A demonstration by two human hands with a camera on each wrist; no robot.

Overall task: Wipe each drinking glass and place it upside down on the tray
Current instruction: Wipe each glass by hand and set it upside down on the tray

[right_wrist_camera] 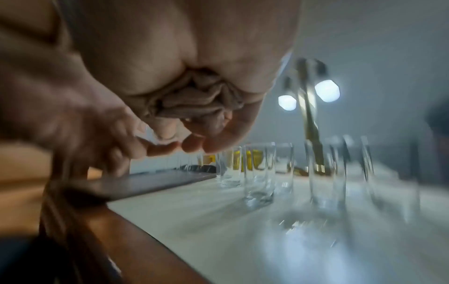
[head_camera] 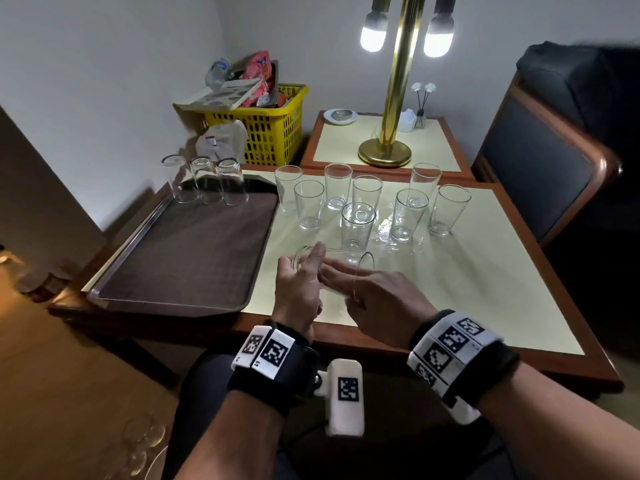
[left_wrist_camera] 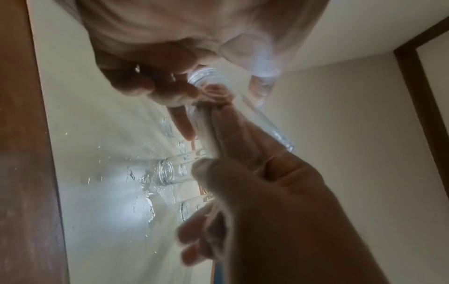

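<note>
white walls [head_camera: 104,46], lit brass lamp [head_camera: 398,81], dark armchair [head_camera: 554,150]

Bare forearms. Black wrist straps [head_camera: 273,368] with white panels bearing black square codes. White boxy camera unit [head_camera: 346,396] clipped under left strap, coded too. Dark trousers [head_camera: 204,393].

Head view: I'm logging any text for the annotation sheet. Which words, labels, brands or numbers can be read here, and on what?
No text is legible in any view.
Wristband squares: black-and-white coded patterns, no letters.
Red packet in the yellow basket: print too blurred to read.
Plastic bottle label: too small.
White bag label: too small.
Both wrist views: no writing visible.
</note>
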